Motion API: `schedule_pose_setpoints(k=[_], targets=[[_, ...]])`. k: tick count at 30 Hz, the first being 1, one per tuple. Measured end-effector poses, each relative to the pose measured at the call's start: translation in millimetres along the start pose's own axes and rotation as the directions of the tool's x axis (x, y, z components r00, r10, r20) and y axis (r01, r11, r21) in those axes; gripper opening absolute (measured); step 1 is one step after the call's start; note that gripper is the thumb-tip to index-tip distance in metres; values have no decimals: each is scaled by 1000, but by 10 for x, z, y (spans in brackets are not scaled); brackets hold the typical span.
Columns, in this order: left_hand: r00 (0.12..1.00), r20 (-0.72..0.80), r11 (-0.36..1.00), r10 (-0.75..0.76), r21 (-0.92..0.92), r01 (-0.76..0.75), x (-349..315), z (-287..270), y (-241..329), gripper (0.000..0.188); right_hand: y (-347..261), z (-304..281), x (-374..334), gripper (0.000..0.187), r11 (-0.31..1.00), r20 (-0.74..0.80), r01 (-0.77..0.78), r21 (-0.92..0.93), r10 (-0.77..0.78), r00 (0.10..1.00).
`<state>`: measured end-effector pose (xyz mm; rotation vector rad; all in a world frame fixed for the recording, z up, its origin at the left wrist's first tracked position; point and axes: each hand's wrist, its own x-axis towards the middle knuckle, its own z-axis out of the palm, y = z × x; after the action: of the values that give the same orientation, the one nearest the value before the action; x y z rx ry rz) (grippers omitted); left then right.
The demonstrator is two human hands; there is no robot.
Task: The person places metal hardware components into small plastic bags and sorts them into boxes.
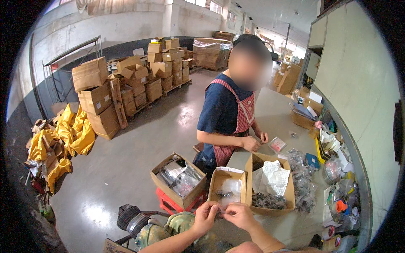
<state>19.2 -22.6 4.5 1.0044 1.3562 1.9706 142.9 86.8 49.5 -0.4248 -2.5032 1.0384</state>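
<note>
My left hand (205, 216) and my right hand (239, 215) meet close together at the lower middle, fingertips pinched. Between them is a small plastic bag (219, 214), mostly hidden by the fingers; its contents cannot be made out. Just beyond my hands stands a shallow cardboard box (214, 180) with clear bags and a few dark small pieces inside. To its right, a larger open carton (291, 202) holds many dark small parts in plastic, with a crumpled white printed sheet (276, 177) on top.
Left of these, a carton (168, 194) of bagged items rests on a red stool (166, 203). Across the table (270, 109), a person in a checked apron (247, 114) works with both hands near a flat clear packet (277, 144). Clear bags (301, 185) pile up on the right.
</note>
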Motion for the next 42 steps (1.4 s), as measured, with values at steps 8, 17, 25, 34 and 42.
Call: schedule_pose_setpoints(k=[8,17,25,34,42], targets=[[942,99,864,320,377,-333,23,11,141,4,-109,48,3,14,997,-129,76,27,-72,989],[937,123,849,328,396,-349,32,-9,147,6,-216,9,26,9,973,-154,207,-103,-221,963],[935,104,868,338,350,-352,44,4,164,4,-289,-43,27,8,973,-161,188,-134,-208,965],[977,-61,971,203,144,-193,106,-41,160,10,12,-56,-168,10,987,-203,156,-50,-163,966],[990,26,988,-141,-55,142,60,-90,-135,16,533,-709,-420,7,805,-280,-400,438,545,791]])
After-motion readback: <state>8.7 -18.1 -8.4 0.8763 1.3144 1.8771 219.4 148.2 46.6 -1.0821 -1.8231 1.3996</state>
